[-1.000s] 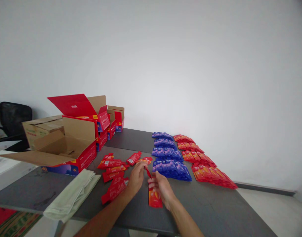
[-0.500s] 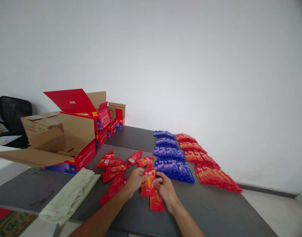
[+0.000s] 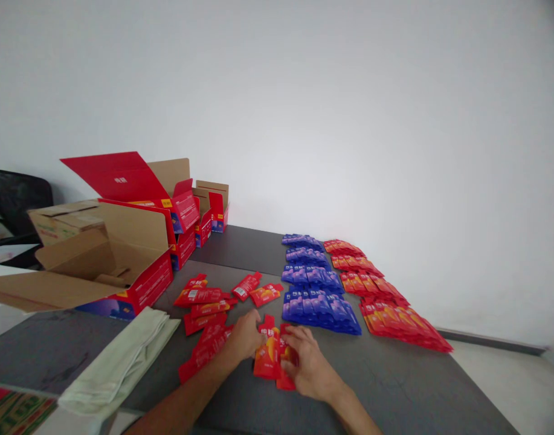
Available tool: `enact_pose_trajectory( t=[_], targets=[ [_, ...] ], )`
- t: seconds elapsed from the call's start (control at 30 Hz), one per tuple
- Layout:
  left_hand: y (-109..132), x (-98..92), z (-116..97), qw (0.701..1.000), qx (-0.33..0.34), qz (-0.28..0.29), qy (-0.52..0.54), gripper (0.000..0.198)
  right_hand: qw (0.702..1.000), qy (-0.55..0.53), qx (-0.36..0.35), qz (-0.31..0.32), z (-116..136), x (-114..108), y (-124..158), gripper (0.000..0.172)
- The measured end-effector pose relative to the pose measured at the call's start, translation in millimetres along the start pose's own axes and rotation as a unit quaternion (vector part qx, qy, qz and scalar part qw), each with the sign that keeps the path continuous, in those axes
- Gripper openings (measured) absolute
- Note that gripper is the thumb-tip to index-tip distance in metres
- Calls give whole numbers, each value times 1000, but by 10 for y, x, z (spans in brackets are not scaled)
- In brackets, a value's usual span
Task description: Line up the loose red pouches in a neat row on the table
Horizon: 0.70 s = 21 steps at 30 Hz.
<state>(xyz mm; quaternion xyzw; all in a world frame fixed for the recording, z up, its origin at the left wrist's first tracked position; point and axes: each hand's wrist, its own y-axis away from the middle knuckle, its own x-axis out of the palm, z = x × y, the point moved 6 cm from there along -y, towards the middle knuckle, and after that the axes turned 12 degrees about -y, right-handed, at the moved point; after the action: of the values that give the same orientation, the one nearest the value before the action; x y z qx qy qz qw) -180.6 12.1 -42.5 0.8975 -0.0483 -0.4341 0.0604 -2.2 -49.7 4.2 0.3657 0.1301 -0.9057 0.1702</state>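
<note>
In the head view we look down over a dark grey table point(image 3: 394, 386) set against a plain white wall. Our left hand point(image 3: 246, 337) and right hand point(image 3: 307, 364) meet at the near middle of the table, both resting low on two red sachets point(image 3: 268, 355) that lie side by side, touching, flat on the surface. The left hand's fingers curl lightly around the left edge of the nearer sachet, pinching it; the right hand lies partly open with its fingers spread over the second sachet — pressing on it rather than clasping it, as far as we can tell.

Just to the left of the hands lies a loose scatter of red sachets point(image 3: 204, 302), some overlapping. Beyond the hands, towards the wall, stand tidy rows of blue sachets point(image 3: 315, 296), and just beside them on the right, rows of red sachets point(image 3: 385, 302) fanned in overlapping lines.

At the left, an open red carton point(image 3: 122, 275) shows its brown cardboard inside, with more opened red cartons point(image 3: 186, 211) behind it. A folded pale green cloth point(image 3: 122, 356) lies at the near left edge — close to the scatter. A black chair point(image 3: 18, 199) sits at the far left.
</note>
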Motion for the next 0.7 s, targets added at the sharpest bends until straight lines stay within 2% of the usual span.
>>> enact_pose_trajectory(
  t=[0.1,0.23,0.47,0.7],
  targets=[
    [49,-99,-118,991,72,-30,-110,30,995,24,37,93,-9,63,76,69],
    [87,-112,-182,974,116,-14,-192,30,987,16,65,145,-66,145,105,70],
    [91,-88,-195,965,109,12,-237,25,985,3,66,159,-69,111,77,71],
    [33,-64,-203,965,137,-14,-221,14,988,13,58,141,-42,82,38,67]
  ],
)
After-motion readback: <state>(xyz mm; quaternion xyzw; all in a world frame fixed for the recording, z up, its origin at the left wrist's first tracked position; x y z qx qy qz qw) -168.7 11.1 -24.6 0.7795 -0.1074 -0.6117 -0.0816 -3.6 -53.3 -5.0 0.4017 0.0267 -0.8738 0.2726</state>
